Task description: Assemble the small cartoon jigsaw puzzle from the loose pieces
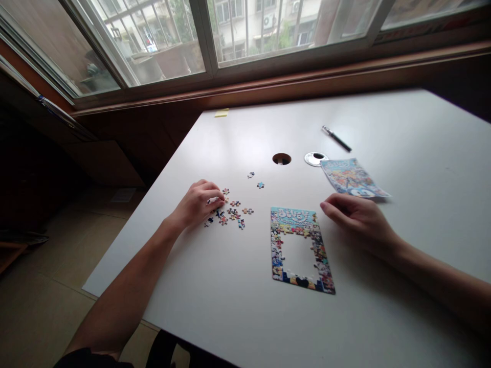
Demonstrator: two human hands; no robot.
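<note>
My left hand is at the edge of a loose pile of small jigsaw pieces, thumb and fingers pinched on a puzzle piece that they mostly hide. Two more pieces, one a light blue piece, lie apart beyond the pile. A partly assembled jigsaw puzzle lies flat between my hands, its border filled with colourful cartoon pieces and its middle a white gap. To the right of its upper corner my right hand rests near the table, fingers curled in and nothing visible in them.
A printed picture sheet lies beyond my right hand, by a metal ring cover. A round hole opens in the white table. Farther back are a black pen and a yellow sticky note, below the window.
</note>
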